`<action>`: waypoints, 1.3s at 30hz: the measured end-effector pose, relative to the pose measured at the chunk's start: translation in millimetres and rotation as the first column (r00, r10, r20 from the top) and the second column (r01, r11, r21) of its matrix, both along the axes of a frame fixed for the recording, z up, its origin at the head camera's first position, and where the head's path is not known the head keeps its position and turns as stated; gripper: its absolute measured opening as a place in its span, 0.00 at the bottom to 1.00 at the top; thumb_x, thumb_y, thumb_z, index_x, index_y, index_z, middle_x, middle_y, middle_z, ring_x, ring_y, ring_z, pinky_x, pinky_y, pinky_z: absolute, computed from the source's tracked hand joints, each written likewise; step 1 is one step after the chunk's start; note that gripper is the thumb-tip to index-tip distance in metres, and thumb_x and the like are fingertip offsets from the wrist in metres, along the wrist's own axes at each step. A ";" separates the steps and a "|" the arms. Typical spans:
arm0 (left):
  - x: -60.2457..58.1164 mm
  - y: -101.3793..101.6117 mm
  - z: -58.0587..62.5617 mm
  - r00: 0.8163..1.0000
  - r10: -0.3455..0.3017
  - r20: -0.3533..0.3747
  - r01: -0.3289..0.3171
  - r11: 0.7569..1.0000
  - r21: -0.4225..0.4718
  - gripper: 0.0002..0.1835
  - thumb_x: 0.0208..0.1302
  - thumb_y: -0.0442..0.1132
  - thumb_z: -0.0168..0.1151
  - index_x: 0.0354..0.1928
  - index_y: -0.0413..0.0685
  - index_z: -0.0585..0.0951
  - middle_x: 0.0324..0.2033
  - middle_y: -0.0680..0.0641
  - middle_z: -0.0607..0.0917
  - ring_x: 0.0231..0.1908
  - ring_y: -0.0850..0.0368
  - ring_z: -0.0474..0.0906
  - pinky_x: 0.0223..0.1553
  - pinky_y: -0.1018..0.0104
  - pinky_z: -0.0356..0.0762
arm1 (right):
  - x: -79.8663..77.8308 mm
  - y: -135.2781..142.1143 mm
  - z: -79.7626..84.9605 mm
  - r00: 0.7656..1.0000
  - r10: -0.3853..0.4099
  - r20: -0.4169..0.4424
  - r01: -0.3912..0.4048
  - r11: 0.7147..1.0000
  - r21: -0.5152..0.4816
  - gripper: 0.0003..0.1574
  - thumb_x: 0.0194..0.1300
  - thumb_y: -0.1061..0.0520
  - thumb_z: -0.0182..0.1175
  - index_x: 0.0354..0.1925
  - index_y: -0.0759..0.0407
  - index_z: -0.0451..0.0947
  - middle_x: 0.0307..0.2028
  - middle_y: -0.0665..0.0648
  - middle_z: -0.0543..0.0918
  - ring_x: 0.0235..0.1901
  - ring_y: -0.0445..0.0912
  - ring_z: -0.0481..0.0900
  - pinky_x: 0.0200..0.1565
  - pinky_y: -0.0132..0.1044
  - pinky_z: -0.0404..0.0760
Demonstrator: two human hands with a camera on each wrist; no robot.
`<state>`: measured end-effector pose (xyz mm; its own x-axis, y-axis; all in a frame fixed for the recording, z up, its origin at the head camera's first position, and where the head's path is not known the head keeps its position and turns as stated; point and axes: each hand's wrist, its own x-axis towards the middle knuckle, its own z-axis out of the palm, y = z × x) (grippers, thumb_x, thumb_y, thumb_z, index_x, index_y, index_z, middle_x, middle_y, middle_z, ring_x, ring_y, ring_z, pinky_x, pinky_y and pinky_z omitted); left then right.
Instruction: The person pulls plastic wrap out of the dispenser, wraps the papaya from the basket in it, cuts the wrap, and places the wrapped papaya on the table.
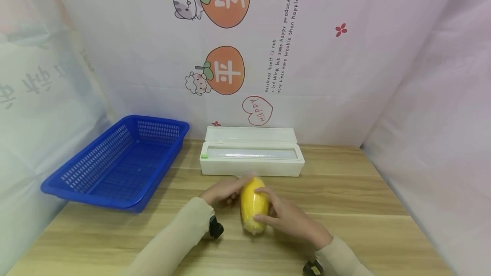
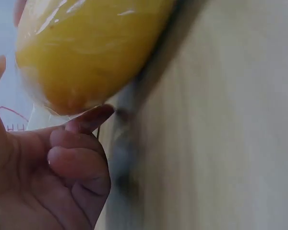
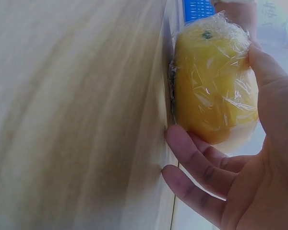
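A yellow melon [image 1: 253, 205], wrapped in clear cling film, lies lengthwise on the wooden table between both hands. My right hand [image 1: 289, 218] holds its near right side, thumb and fingers spread around it. At the far left end, my left hand [image 1: 226, 189] pinches at the wrapped melon, thumb and forefinger by the film and the other fingers curled. A small green stem mark [image 3: 207, 34] shows through crinkled film in the right wrist view. The left wrist view shows the left fingers [image 2: 79, 163] right under the melon's rounded end; the exact contact is partly hidden.
Just beyond the hands stands a white cling film dispenser [image 1: 251, 167], its lid [image 1: 251, 134] raised and a roll inside. A blue plastic basket [image 1: 161, 182] sits at the left. White printed cloth [image 1: 318, 76] encloses the back and sides of the wooden table [image 1: 356, 199].
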<state>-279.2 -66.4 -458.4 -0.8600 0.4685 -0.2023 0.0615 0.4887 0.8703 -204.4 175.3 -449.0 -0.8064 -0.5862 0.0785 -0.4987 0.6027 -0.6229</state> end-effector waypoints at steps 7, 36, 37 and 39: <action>-7.3 9.4 5.0 0.995 -0.039 0.094 0.034 0.998 0.049 0.36 0.61 0.78 0.48 0.27 0.52 0.81 0.17 0.49 0.72 0.17 0.55 0.63 0.20 0.65 0.61 | 0.3 1.1 -0.1 1.000 0.010 0.005 -0.010 1.000 -0.009 0.45 0.66 0.28 0.57 0.73 0.36 0.54 0.37 0.47 0.79 0.34 0.39 0.79 0.36 0.35 0.80; -14.7 21.4 -6.7 0.998 -0.050 0.029 0.042 0.973 0.227 0.25 0.61 0.64 0.65 0.52 0.57 0.83 0.39 0.47 0.85 0.38 0.52 0.81 0.43 0.57 0.79 | -3.5 5.0 -4.5 0.998 0.020 0.061 -0.017 0.999 -0.034 0.43 0.67 0.30 0.58 0.73 0.32 0.53 0.48 0.49 0.80 0.42 0.39 0.80 0.43 0.41 0.81; -13.6 21.8 -6.6 0.999 -0.048 0.022 0.041 0.970 0.239 0.24 0.62 0.63 0.65 0.50 0.55 0.83 0.37 0.46 0.86 0.36 0.51 0.81 0.41 0.58 0.80 | -3.7 5.0 -4.7 0.998 0.016 0.061 -0.014 0.999 -0.031 0.43 0.67 0.30 0.58 0.73 0.32 0.53 0.48 0.48 0.80 0.42 0.39 0.80 0.44 0.41 0.81; -11.7 22.2 -6.3 0.999 -0.051 0.015 0.046 0.964 0.263 0.23 0.63 0.62 0.64 0.46 0.51 0.83 0.34 0.44 0.86 0.32 0.52 0.82 0.37 0.59 0.81 | -3.6 5.2 -4.4 0.998 0.013 0.064 -0.011 1.000 -0.028 0.43 0.67 0.31 0.58 0.73 0.32 0.53 0.48 0.49 0.80 0.42 0.40 0.80 0.44 0.42 0.80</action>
<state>-290.9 -44.2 -464.7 -0.8317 0.5487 -0.0848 0.0592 0.2395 0.9691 -208.0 180.5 -453.3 -0.8031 -0.5942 0.0431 -0.4644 0.5791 -0.6701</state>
